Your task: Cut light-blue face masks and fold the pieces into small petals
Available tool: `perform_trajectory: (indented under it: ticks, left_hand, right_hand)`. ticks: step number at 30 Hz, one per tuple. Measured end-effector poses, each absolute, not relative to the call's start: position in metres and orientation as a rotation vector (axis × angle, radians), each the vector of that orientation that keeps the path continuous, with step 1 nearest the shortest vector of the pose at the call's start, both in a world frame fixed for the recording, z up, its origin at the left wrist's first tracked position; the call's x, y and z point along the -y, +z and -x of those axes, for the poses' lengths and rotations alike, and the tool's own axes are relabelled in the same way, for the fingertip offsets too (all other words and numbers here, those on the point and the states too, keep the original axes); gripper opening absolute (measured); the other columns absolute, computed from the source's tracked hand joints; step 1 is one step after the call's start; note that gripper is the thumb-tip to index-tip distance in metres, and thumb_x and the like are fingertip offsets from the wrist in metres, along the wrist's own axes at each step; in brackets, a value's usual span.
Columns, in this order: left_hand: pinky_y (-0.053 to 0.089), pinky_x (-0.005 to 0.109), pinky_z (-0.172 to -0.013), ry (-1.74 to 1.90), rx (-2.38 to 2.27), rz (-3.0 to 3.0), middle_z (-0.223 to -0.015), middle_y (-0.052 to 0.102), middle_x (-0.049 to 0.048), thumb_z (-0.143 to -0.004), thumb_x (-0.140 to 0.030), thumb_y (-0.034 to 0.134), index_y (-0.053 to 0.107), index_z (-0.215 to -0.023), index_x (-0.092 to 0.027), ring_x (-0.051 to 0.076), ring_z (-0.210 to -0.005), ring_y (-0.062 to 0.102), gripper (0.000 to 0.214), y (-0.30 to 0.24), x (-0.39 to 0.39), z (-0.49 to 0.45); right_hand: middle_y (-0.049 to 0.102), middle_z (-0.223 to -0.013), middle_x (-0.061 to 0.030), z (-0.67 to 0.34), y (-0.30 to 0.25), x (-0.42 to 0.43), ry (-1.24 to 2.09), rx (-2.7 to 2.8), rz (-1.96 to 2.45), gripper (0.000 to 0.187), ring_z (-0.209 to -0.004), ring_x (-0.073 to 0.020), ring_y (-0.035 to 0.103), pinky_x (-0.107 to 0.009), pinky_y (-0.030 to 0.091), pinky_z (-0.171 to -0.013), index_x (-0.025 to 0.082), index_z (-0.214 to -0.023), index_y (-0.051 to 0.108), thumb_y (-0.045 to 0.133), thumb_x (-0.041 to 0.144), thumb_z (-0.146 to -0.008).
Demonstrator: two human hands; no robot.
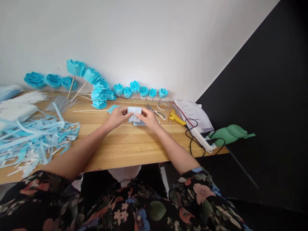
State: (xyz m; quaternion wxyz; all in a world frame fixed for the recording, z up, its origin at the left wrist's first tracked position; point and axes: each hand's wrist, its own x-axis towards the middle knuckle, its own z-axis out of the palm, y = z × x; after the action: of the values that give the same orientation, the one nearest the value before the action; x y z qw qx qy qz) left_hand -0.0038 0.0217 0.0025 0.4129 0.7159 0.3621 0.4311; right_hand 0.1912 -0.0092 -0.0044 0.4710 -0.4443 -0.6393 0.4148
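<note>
Between my two hands is a small pale blue sheet (134, 110), paper or thin fabric, held up a little above the table. My left hand (118, 117) pinches its left side, thumb in front. On the right side, my right hand (148, 118) grips it the same way. Just below the sheet lies a small stack of pale blue pieces (139, 123), partly hidden. A bright blue piece (113, 108) lies behind my left hand. Scissors (160, 115) with white handles rest right of my right hand, next to a roll of tape (163, 106).
Blue artificial roses (98, 89) on sticks lean along the wall. Blue and white strips (36, 134) pile up at left. At right are a yellow glue gun (176, 118), a power strip (203, 139) with black cords, printed papers (192, 112) and a green balloon-like object (229, 134).
</note>
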Motion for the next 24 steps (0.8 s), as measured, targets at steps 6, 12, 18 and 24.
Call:
perform_trajectory:
  ticks: [6,12,18,24]
  left_hand:
    - [0.040,0.024,-0.057,1.124,-0.874,-1.650,-0.070,0.064,0.0018,-0.074,-0.052,0.073,0.068,-0.079,-0.015,0.012,-0.061,0.051,0.038,0.009,-0.018,0.004]
    - [0.031,0.025,-0.053,1.074,-0.956,-1.767,-0.057,0.053,-0.0011,-0.073,-0.055,0.072,0.061,-0.060,-0.016,0.011,-0.055,0.043,0.043,0.005,-0.022,0.006]
    - [0.030,0.024,-0.050,1.075,-0.965,-1.840,-0.057,0.056,0.0008,-0.072,-0.055,0.072,0.064,-0.059,-0.016,0.012,-0.054,0.044,0.042,0.002,-0.022,0.004]
    - [0.032,0.024,-0.051,1.072,-0.943,-1.829,-0.057,0.058,0.0008,-0.072,-0.055,0.072,0.065,-0.060,-0.016,0.012,-0.055,0.045,0.041,0.004,-0.021,0.004]
  right_hand:
    - [0.074,-0.091,-0.0046,-0.191,-0.015,0.004,1.017,1.513,1.100,0.039,-0.076,-0.0162,0.066,-0.029,0.053,-0.073,0.014,-0.101,0.072,0.072,0.045,-0.076]
    - [0.072,-0.088,-0.0026,-0.192,-0.011,0.004,1.060,1.478,1.082,0.042,-0.075,-0.0151,0.064,-0.027,0.052,-0.071,0.017,-0.102,0.071,0.073,0.049,-0.076]
    - [0.064,-0.072,0.0002,-0.193,-0.004,0.008,0.958,1.546,1.149,0.039,-0.068,-0.0142,0.058,-0.025,0.046,-0.064,0.017,-0.080,0.065,0.070,0.056,-0.076]
    - [0.057,-0.065,0.0012,-0.192,-0.001,0.010,0.916,1.542,1.182,0.042,-0.062,-0.0130,0.051,-0.024,0.040,-0.058,0.018,-0.070,0.060,0.071,0.058,-0.074]
